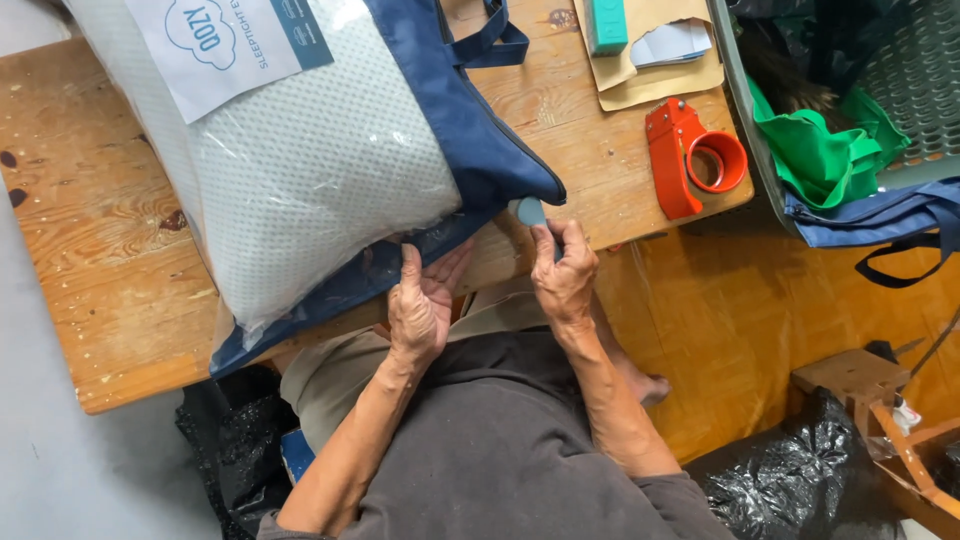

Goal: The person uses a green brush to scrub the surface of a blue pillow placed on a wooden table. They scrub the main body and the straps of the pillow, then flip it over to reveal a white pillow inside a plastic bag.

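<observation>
A: Pinching was the grip recorded for the right hand (563, 272): thumb and fingers pressed together on a small grey-blue zipper pull tab (529, 211) at the lower corner of the pillow bag (470, 130).

B: Bag position?

A: The navy zip bag lay across the wooden table (100, 230), its lower edge overhanging the near side toward the person's lap. Its clear front panel showed a white dotted pillow (310, 170) inside, with a white and blue paper label (225, 45) near the top.

B: Left hand?

A: The left hand (422, 305) was spread, palm toward the bag, fingers touching the bag's lower navy edge just beside the tab corner. It closed on nothing.

B: Hands relative to each other?

A: Near, not touching; tab corner between and slightly above them.

B: Surroundings, moving outward?

A: On the table to the right of the bag: an orange-red tape dispenser (685, 155), apart from the bag. Beyond it, brown envelopes (650, 75) with a teal box (606, 22) and pale paper on top. A grey-green perforated crate (915, 80) stood off the table's right end, holding green fabric (825, 150); another navy bag with straps (880, 220) sat beneath it. Black plastic bags (790, 480) lay on the orange floor at lower right, beside a wooden object (850, 375). The person was seated, dark shirt, one bare foot (650, 385) visible under the table's edge.
</observation>
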